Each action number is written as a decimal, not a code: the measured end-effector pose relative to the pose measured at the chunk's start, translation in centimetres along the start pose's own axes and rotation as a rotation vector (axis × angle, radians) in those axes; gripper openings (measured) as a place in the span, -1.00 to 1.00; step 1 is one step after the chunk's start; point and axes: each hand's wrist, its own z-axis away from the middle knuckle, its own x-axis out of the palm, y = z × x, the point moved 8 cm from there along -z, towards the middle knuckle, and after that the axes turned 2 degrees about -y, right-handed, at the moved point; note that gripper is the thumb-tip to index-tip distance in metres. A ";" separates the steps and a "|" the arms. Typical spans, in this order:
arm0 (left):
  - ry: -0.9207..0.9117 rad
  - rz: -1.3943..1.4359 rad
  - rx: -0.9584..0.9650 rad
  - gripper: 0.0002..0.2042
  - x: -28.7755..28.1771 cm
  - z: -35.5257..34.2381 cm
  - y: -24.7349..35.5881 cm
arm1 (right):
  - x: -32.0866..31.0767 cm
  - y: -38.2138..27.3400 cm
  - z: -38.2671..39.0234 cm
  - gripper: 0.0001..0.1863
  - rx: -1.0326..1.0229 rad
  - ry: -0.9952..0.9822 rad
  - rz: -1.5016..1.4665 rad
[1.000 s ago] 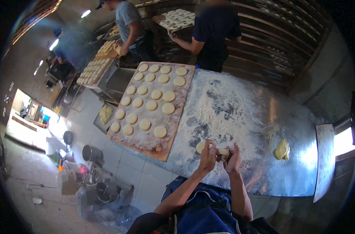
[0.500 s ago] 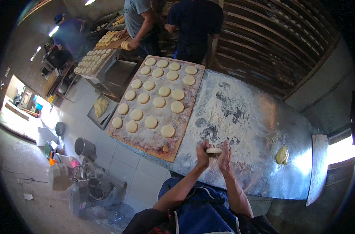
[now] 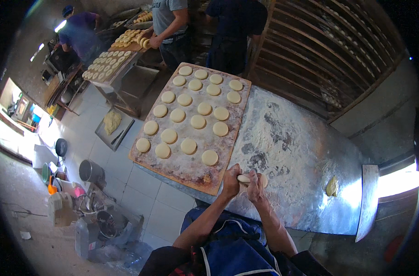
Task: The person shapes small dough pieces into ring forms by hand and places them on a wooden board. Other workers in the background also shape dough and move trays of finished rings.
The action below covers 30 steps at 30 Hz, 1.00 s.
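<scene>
Over the near edge of the floured metal table, my left hand and my right hand are closed on pale dough. Dough shows on both sides of my right fingers; I cannot tell whether it is one piece or two. Left of my hands lies a wooden board that bears rows of flat round dough discs. Its near right corner is close to my left hand. A small yellowish lump of dough rests on the table's right part.
Flour is spread over the metal table. A scraper-like flat panel stands at its right end. Beyond are a slatted rack, people working, and a second board of dough rings. A tray with dough sits lower left.
My hands have shifted slightly left with the dough, and my right fingers now wrap over it. The whole view has also shifted a little. A person at the back has moved rolls at another board.
</scene>
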 end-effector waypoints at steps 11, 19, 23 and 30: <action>0.153 0.365 -0.295 -0.65 -5.5 0.2 -2.8 | 4.2 1.0 -0.8 -0.25 0.070 0.209 -0.006; 0.131 0.542 -0.394 -0.67 -7.6 0.8 -4.9 | 6.5 -0.6 -1.0 -0.22 0.059 0.102 -0.217; -0.005 -0.028 -0.147 -0.62 -8.9 0.3 -2.3 | 7.6 -1.1 -0.8 -0.21 0.000 0.019 0.092; -0.203 -0.253 -0.033 -0.49 -10.7 1.3 1.4 | 10.8 0.8 0.2 -0.18 0.049 -0.032 -0.128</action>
